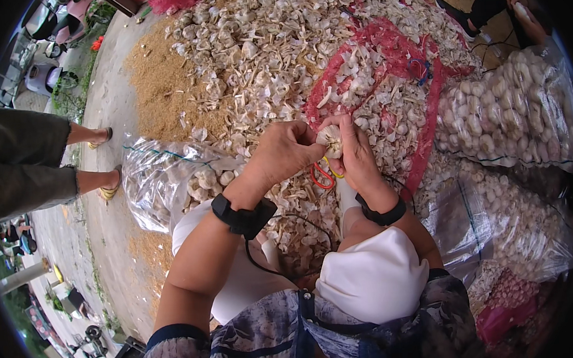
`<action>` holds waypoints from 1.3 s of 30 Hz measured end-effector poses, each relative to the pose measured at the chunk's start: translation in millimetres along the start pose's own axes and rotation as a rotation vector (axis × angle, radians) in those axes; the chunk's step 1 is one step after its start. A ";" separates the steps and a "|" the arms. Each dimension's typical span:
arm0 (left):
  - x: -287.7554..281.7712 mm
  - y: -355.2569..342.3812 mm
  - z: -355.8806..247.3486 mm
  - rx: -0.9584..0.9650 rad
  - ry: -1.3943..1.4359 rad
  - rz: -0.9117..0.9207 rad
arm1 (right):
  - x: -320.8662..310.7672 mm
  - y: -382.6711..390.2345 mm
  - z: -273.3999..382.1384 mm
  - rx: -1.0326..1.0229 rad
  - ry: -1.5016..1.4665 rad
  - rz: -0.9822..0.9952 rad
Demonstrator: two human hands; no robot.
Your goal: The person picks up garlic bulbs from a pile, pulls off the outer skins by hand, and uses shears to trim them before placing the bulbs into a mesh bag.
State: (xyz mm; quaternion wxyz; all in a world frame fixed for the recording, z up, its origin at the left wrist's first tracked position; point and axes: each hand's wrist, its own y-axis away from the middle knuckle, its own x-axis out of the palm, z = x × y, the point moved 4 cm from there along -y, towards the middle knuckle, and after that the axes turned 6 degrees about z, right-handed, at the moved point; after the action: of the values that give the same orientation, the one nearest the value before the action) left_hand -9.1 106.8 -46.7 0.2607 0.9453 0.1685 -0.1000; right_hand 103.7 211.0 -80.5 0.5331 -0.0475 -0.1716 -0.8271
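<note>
A whitish garlic bulb [329,139] is between my two hands, in front of my knees. My right hand [359,158] is closed around its right side, thumb and fingers gripping it. The fingers of my left hand [287,149] are pinched together at the bulb's left edge, the thumb against it; their tips are partly hidden. Just below the bulb shows a red and yellow loop-handled tool [323,179], like scissors. Its blades are hidden, and I cannot tell whether my right hand holds it. Black bands sit on both my wrists.
A broad heap of garlic skins and stalks [273,68] spreads ahead, with red netting [428,128] across it. Clear bags of garlic stand left [168,179] and right [505,110]. A person [30,165] stands at left; another person's hand [527,14] shows far right. Dark cables loop near my knees.
</note>
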 end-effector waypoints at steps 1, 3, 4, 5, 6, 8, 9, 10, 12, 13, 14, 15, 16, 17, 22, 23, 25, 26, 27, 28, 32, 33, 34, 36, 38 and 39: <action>0.1 -0.2 -0.7 -0.008 0.004 0.012 | -0.1 0.1 -0.1 0.014 -0.022 0.003; -0.6 -0.1 2.4 -0.012 0.094 0.035 | 0.6 -0.2 0.1 0.027 -0.047 0.011; -0.3 -0.4 4.9 -0.014 0.185 0.059 | 1.1 -1.0 -1.1 0.051 -0.154 0.056; -0.4 -2.3 8.5 -0.013 0.185 0.059 | 1.8 -1.4 -2.5 0.075 -0.259 0.100; 0.6 -4.2 12.5 -0.025 0.216 0.084 | 2.1 -1.3 -2.0 0.074 -0.258 0.100; 2.1 -4.2 12.0 -0.036 0.245 0.109 | 2.5 -0.6 -0.7 0.089 -0.244 0.081; 1.9 -2.2 7.8 -0.032 0.251 0.080 | 2.5 -0.5 -0.1 0.087 -0.245 0.080; 1.1 -0.2 2.8 -0.028 0.256 0.052 | 0.5 -0.4 1.4 0.061 -0.187 0.036; -0.4 3.2 -4.6 -0.027 0.260 0.052 | 0.1 -0.4 1.6 0.040 -0.130 -0.008; -0.7 3.7 -5.9 -0.024 0.263 0.052 | 0.4 -0.4 2.1 0.024 -0.074 -0.016; -1.0 3.9 -5.5 -0.024 0.262 0.051 | 1.1 0.4 4.0 0.005 -0.018 -0.023; -1.7 3.4 -4.4 -0.013 0.218 0.048 | 1.8 1.3 5.0 0.005 -0.018 -0.022; -2.1 2.7 -3.0 -0.003 0.173 0.045 | 3.3 2.2 5.3 0.025 0.000 -0.001; -2.3 1.3 -0.1 -0.003 0.172 0.044 | 4.4 2.3 5.1 0.043 0.019 0.019; 0.3 -2.6 4.7 -0.020 0.339 0.097 | 3.0 1.5 2.7 0.051 -0.029 0.009; -0.1 -3.0 5.7 -0.020 0.339 0.096 | 3.3 1.7 3.5 0.047 -0.054 0.001; 0.2 -4.8 11.3 -0.039 0.470 0.111 | 4.3 1.6 4.2 0.048 -0.098 0.025; 1.0 -5.7 13.9 -0.039 0.469 0.109 | 5.6 1.2 4.3 0.048 -0.143 0.050; 2.0 -6.7 15.8 -0.032 0.446 0.103 | 6.0 0.5 4.3 0.048 -0.144 0.052; 2.2 -7.0 16.8 -0.024 0.423 0.097 | 6.2 -0.4 3.3 0.055 -0.191 0.050; 2.9 -6.3 13.1 -0.012 0.366 0.070 | -5.1 -2.0 -8.4 0.109 -0.451 0.115; 2.4 -5.4 12.5 -0.021 0.309 0.069 | -5.6 -2.7 -9.0 0.108 -0.451 0.114; 2.3 -5.3 12.3 -0.031 0.253 0.069 | -2.7 -3.6 -6.4 0.063 -0.499 0.190; -3.6 -5.4 12.9 -0.004 -0.003 -0.051 | 2.5 -3.0 0.4 0.020 -0.548 0.269; -10.4 -5.8 15.8 0.022 -0.260 -0.171 | 4.1 0.1 11.0 -0.053 -0.489 0.269; -17.5 -4.2 15.4 0.139 -0.286 -0.292 | 4.5 0.1 10.8 -0.053 -0.491 0.273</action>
State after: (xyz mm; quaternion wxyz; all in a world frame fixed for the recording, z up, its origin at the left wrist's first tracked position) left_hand -28.4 97.5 -56.8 0.1987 0.9028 0.2576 -0.2814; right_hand 100.7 210.7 -69.1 0.5805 -0.2832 -0.2659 -0.7156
